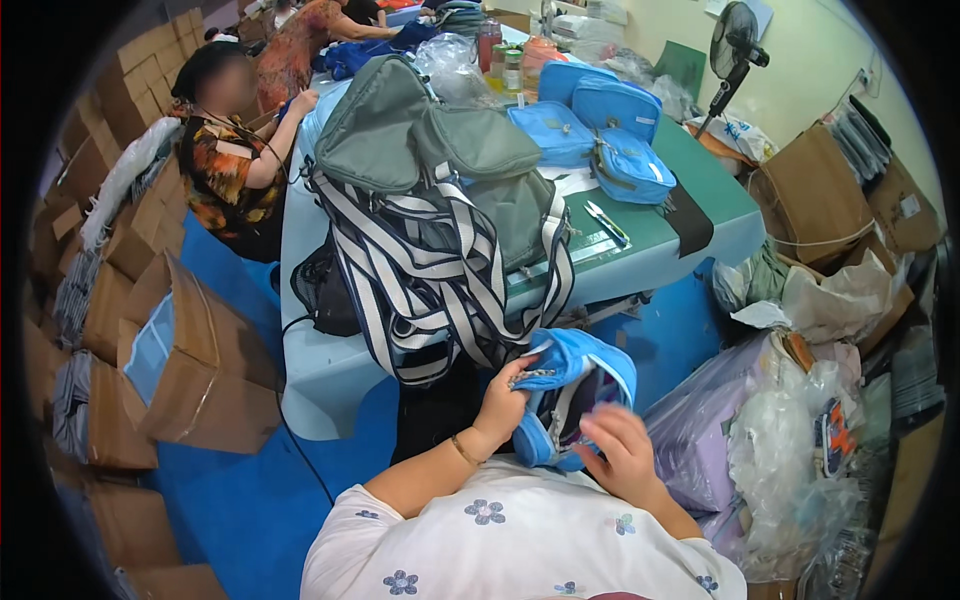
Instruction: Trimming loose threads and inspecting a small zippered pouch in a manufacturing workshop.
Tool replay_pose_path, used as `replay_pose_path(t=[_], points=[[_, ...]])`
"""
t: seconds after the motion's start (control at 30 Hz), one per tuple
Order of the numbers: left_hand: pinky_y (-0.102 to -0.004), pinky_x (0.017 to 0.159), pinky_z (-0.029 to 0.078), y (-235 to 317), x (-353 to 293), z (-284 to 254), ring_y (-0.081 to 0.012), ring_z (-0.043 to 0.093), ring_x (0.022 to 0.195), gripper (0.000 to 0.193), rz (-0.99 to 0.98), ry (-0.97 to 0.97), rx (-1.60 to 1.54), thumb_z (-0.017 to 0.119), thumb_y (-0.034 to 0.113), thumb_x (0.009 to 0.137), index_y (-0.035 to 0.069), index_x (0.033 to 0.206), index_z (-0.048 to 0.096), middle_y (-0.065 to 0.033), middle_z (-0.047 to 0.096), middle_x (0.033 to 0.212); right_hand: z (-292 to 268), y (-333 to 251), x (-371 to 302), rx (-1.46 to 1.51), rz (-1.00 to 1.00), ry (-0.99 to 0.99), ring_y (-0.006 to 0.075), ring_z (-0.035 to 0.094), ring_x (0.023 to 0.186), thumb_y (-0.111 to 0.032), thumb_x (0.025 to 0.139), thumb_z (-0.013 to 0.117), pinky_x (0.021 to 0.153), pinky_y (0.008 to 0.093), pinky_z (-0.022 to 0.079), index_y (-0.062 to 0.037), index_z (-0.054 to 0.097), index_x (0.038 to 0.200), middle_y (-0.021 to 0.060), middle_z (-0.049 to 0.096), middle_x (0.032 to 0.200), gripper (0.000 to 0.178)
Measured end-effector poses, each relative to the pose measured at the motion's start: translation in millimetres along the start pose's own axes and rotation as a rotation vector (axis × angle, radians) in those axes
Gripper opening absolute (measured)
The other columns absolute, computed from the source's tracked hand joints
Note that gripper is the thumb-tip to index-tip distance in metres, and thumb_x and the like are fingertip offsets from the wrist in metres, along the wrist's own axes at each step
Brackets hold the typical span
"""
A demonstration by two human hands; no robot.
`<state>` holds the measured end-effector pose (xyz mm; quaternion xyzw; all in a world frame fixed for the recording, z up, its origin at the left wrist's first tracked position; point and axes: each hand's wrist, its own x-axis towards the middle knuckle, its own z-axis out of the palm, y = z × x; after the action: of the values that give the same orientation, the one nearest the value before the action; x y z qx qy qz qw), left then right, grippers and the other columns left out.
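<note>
A small blue zip bag (604,356) is held up in front of my body, its mouth gaping so that a dark lining shows. My left hand (503,402) is closed on the bag's left edge, by the zip. At the bag's right side my right hand (618,448) has its fingers apart and slightly blurred; whether they touch the bag I cannot tell. Just beyond, striped black-and-white straps (470,255) hang over the table edge from a pile of grey-green bags (375,125). Several finished-looking blue bags (632,165) lie further right on the table.
The green-topped table (715,205) carries a small pair of snips (606,222), a pen and jars. A person (235,150) works at its left side. Cardboard boxes (205,350) line the left. Plastic-wrapped bundles (690,430) crowd the right, with a fan (735,45) behind.
</note>
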<state>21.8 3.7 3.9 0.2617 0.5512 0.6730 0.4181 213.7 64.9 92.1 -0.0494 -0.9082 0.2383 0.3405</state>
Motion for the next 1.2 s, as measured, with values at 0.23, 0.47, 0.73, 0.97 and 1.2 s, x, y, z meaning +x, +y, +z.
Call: replay_pose_path(t=[0.23,0.47,0.73,0.97,1.2], points=[[-0.0246,0.088,0.044,14.6,-8.0,-1.5,-0.0138,0.057,0.097,0.050,-0.343,-0.626,-0.156,0.046,-0.010,0.071,-0.002,0.119,0.058,-0.0057,0.062,0.107,-7.9,63.5,9.0,-0.362,0.351,0.055,0.0375,0.043,0.124,-0.009,0.063,0.072,0.102,0.0493,0.032,-0.0091,0.051,0.127,0.0143,0.048,0.132,0.068],[-0.0265,0.086,0.044,17.5,-8.9,0.8,-0.0166,0.057,0.092,0.047,-0.570,-0.936,-0.120,0.050,-0.005,0.068,-0.004,0.113,0.060,-0.0055,0.062,0.103,-32.9,47.4,34.7,-0.293,-0.042,-0.568,0.0280,0.046,0.125,-0.014,0.065,0.070,0.099,0.0401,0.038,-0.0184,0.052,0.128,0.0026,0.050,0.135,0.066],[-0.0243,0.073,0.044,38.3,8.6,11.7,-0.0104,0.054,0.079,0.030,-0.045,-0.954,0.037,0.051,-0.008,0.066,0.000,0.093,0.064,-0.0026,0.061,0.084,-38.2,72.5,-16.9,0.006,0.034,-0.901,0.0291,0.059,0.097,-0.013,0.059,0.071,0.078,0.0402,0.047,-0.0096,0.061,0.100,0.0079,0.064,0.102,0.042],[-0.0198,0.064,0.044,2.8,34.3,50.8,-0.0073,0.053,0.070,0.023,-0.095,-0.547,-0.073,0.052,-0.011,0.070,0.004,0.087,0.057,-0.0006,0.056,0.077,-11.2,60.2,-19.3,0.679,0.301,-1.038,0.0262,0.062,0.089,-0.016,0.067,0.071,0.077,0.0343,0.049,-0.0058,0.060,0.104,0.0107,0.065,0.100,0.040],[-0.0266,0.083,0.048,-35.5,33.7,22.6,-0.0130,0.058,0.092,0.034,-0.042,-0.428,0.087,0.070,0.012,0.081,0.003,0.109,0.054,-0.0057,0.061,0.098,6.3,62.6,-24.6,1.148,0.587,-0.008,0.0219,0.058,0.107,-0.015,0.065,0.071,0.096,0.0364,0.043,0.0030,0.046,0.126,0.0124,0.059,0.116,0.069]])
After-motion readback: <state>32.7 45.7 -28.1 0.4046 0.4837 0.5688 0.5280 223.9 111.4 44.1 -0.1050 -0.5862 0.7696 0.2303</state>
